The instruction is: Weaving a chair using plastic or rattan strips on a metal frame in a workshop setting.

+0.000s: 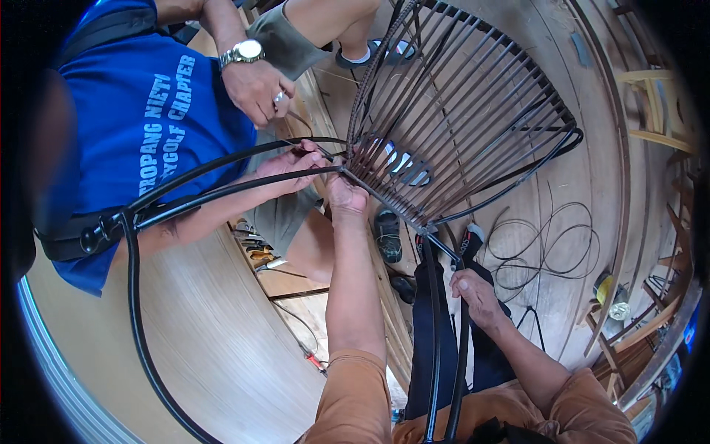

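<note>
A black metal chair frame (135, 277) stretches across the view, with brown strands (451, 111) strung in close rows over its far part. My left hand (347, 196) is at the near-left corner of the strung part, its fingers closed behind the tube; what they pinch is partly hidden. Lower right, my right hand (477, 296) wraps around a black tube of the frame. A co-worker's hand (296, 163) is right beside my left hand at that corner. The co-worker's other hand (255, 92), with a watch and a ring, holds a thin brown strand above it.
A co-worker in a blue shirt (163, 126) sits close on the left. Loose brown strand (547, 244) lies coiled on the wooden floor at right. Hand tools (260, 251) lie beside a wood-grain panel (207, 325). Wooden pieces (654, 111) stand along the right side.
</note>
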A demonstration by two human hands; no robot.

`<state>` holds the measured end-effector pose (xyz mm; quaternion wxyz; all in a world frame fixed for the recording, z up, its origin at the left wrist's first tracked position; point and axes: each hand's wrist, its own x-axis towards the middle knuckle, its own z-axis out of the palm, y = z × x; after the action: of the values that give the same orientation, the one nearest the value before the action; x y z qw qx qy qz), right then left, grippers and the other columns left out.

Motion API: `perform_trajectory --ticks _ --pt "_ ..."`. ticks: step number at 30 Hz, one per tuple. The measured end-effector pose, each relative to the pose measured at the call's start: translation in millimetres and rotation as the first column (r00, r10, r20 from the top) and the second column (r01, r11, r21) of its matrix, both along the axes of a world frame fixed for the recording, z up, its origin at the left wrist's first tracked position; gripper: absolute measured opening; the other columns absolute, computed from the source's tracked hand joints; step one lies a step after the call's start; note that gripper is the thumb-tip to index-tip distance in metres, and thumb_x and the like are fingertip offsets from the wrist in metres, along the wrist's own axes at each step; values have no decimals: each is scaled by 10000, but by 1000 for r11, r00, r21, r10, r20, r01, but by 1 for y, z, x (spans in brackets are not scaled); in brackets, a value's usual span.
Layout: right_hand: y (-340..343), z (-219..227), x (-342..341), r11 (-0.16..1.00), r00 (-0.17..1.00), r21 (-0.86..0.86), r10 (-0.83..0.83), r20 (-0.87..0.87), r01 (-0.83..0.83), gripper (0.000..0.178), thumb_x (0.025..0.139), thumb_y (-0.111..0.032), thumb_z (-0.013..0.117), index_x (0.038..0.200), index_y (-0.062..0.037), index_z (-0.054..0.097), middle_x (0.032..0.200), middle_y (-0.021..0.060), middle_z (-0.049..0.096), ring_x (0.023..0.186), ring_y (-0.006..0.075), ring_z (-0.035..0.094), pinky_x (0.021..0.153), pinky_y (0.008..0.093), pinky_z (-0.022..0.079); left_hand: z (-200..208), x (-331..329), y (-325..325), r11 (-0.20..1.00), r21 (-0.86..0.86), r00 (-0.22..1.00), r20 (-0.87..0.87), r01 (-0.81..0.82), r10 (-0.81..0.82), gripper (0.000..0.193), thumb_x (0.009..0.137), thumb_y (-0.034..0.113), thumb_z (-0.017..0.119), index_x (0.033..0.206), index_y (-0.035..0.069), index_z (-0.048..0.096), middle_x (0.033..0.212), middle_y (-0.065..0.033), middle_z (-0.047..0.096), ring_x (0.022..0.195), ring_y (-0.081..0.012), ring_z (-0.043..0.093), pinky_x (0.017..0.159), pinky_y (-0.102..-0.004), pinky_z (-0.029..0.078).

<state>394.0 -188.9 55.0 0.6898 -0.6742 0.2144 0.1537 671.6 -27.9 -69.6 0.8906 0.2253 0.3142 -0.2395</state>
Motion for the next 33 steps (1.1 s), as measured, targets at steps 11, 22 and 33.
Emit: perform_trajectory --ticks 11,22,33 --pt "4 -4 1 1000 999 4 -14 -35 14 382 962 -272 363 735 2 500 845 115 502 741 224 490 693 302 404 -11 -2 19 998 -23 987 150 60 -56 356 711 193 657 1028 42 597 1059 -133 626 995 -314 587 882 -488 469" --pt "2 -8 0 1000 1000 -23 -8 15 9 345 953 -232 378 727 7 482 802 122 490 716 243 479 680 316 404 -21 9 15 999 53 989 150 -1 -7 288 815 173 649 1070 59 577 1048 -92 629 973 -277 603 871 -464 488" --pt "-5 -11 -5 1000 1000 1 2 -15 -2 408 962 -301 369 721 -8 520 826 97 507 772 207 497 727 290 406 -28 14 16 996 89 981 192 -15 -3 140 796 150 594 907 64 597 775 -26 595 785 -217 589 834 -427 487"
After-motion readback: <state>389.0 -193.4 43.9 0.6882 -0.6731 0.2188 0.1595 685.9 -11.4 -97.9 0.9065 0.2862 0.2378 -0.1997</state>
